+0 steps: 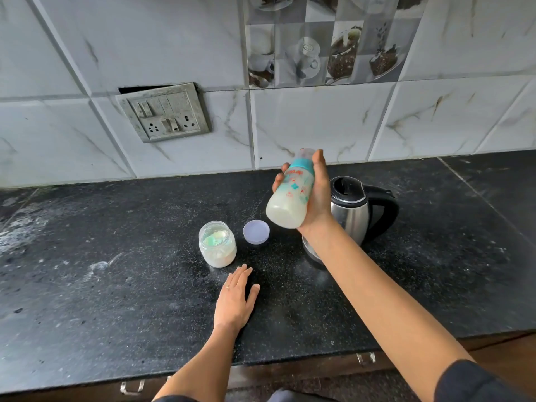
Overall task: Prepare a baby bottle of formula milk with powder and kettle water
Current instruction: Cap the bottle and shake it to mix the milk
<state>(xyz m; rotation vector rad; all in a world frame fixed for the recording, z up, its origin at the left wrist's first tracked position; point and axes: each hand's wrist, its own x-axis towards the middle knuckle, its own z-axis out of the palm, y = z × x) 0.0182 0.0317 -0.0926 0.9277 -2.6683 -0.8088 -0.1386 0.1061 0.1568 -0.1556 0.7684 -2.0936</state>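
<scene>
Home kitchen: granite counter (116, 285), tiled wall (319, 126), kettle (356, 210).

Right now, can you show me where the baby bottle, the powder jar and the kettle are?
baby bottle (287, 207): head view, on its milky lower body.
powder jar (217, 253): head view, on its powder-filled side wall.
kettle (351, 219): head view, on its shiny steel body.

The teal-collared baby bottle (291, 195), filled with milky liquid, is held tilted in the air just before the steel kettle (352, 213), while the open powder jar (217, 245) is set beside its loose lid (256, 232).
</scene>
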